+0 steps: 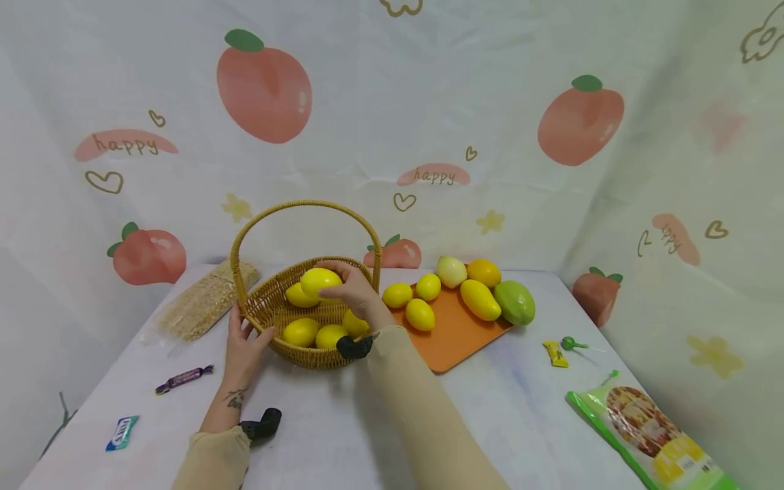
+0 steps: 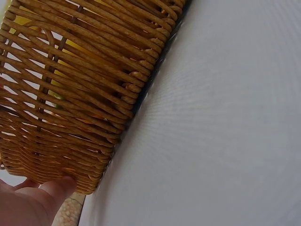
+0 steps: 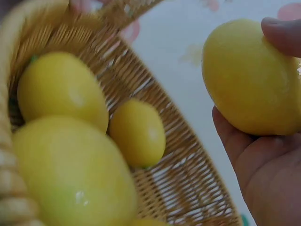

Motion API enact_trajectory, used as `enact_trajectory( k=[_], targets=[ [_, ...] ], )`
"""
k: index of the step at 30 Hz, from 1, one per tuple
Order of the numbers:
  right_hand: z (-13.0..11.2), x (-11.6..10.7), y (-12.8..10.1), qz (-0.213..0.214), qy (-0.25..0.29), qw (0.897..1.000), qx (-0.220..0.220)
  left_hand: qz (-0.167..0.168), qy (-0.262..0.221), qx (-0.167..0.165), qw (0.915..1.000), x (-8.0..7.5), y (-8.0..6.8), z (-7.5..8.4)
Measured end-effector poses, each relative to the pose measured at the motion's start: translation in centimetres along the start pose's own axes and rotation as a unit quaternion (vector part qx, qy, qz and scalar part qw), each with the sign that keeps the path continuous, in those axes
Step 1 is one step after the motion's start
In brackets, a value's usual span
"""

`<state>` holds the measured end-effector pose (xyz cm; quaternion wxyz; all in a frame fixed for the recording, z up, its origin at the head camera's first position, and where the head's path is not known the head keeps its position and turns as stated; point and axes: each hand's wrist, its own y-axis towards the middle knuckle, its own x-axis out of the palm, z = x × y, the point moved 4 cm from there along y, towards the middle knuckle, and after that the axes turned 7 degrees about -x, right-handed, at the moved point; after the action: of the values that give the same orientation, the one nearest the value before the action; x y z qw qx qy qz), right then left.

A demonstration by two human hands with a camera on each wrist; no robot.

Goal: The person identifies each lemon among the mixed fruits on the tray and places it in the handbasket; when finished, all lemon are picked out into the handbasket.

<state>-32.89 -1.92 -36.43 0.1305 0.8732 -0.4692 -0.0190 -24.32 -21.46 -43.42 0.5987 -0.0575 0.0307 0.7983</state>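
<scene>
My right hand [image 1: 361, 292] holds a yellow lemon [image 1: 317, 280] over the wicker basket [image 1: 315, 358]. In the right wrist view the thumb lies on one side of this lemon [image 3: 247, 77] and the fingers on the other. Several more lemons [image 1: 300, 332] lie inside the basket, some partly hidden by my right hand and wrist. At the basket's left end, my left hand [image 1: 241, 350] grips the woven side, thumb toward the front. The left wrist view shows fingertips pressed to the weave of the basket wall [image 2: 84, 80].
Right of the basket, an orange tray [image 1: 453, 344] bears small lemons [image 1: 420, 316], a yellow mango [image 1: 480, 300], a green fruit [image 1: 514, 303] and others. A grain bag [image 1: 205, 303] lies behind left. Candies [image 1: 185, 379] and a green food packet [image 1: 655, 435] lie at the sides.
</scene>
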Motion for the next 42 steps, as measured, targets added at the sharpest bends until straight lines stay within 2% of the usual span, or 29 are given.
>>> enact_trajectory(
  k=[4,6,14,20,26,33,42],
  targets=[
    [1.1,-0.2,0.2,0.005,-0.017,0.999,0.03,0.001,-0.003,0.0,1.0,0.1,0.1,-0.2],
    [1.4,-0.4,0.1,0.001,-0.025,0.999,0.029,0.002,-0.003,-0.001,1.0,0.1,0.1,-0.2],
    [0.1,-1.6,-1.7,0.008,-0.016,1.0,-0.025,0.0,0.0,0.002,1.0,0.0,0.1,0.0],
    [-1.8,-4.2,-4.9,0.038,0.018,0.995,-0.089,0.003,-0.006,-0.002,1.0,0.0,0.2,0.1],
    [-2.4,-7.9,-8.9,0.12,-0.012,0.985,-0.127,0.003,-0.01,-0.001,0.9999,0.1,0.2,0.0],
    [-1.5,-11.0,-12.5,0.222,-0.046,0.967,-0.118,-0.001,-0.018,0.001,0.9998,0.1,0.2,-0.1],
    [1.2,-14.0,-14.5,0.309,-0.042,0.946,-0.088,-0.002,-0.016,-0.006,0.9999,0.1,0.3,-0.1]
  ],
)
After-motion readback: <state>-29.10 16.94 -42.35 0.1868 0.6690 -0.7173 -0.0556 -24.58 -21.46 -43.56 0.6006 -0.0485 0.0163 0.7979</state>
